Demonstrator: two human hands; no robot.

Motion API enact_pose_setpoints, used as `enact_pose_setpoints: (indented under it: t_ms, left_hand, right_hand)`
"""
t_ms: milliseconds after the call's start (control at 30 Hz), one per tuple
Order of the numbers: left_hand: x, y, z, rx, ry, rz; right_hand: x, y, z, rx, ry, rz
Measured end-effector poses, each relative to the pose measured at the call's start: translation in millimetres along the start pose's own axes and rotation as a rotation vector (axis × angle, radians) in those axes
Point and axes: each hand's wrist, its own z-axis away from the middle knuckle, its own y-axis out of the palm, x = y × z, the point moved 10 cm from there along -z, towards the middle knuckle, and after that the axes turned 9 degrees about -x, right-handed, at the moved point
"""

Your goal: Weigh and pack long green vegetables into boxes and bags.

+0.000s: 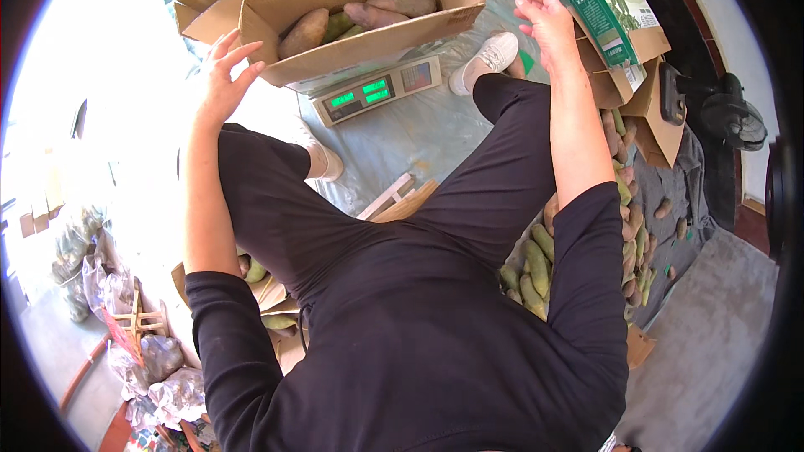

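My left hand (224,75) is raised beside the near left corner of an open cardboard box (368,46), fingers spread and holding nothing. Several large, long fruits, probably mangoes (381,15), lie in the box, reddish-brown and green. The box sits on a digital scale (377,92) with lit green displays. To the right of the box, my right hand (548,27) hangs in the air, apart from it; its fingers are loosely bent and apart, with nothing in them.
Many more green and brownish fruits (536,268) lie on the right. A green-and-white carton (615,23) tops other cardboard boxes there, near a black fan (730,113). Plastic bags (151,360) lie at lower left. A wooden piece (406,201) shows between my legs.
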Motion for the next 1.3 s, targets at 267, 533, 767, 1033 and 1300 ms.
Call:
enact_pose_setpoints:
  t_ms: [267,533,767,1033,1300]
  left_hand:
    - [2.6,-2.7,0.7,-0.011,-0.059,0.016]
    - [-3.2,-3.8,0.0,0.013,-0.071,0.0]
    - [-0.4,-2.3,-0.5,0.013,-0.081,0.045]
    - [-3.3,-1.7,-2.2,0.03,-0.083,0.054]
    - [-8.8,-0.6,-2.5,0.039,-0.048,-0.018]
  right_hand:
    - [0.4,-1.4,1.1,0.036,-0.006,0.023]
    - [2.4,-1.5,2.4,0.033,-0.003,-0.025]
    - [3.2,5.1,3.1,0.064,-0.01,-0.032]
    - [3.0,14.0,2.4,0.115,0.022,-0.023]
    - [-2.1,22.9,-4.0,0.156,0.023,-0.029]
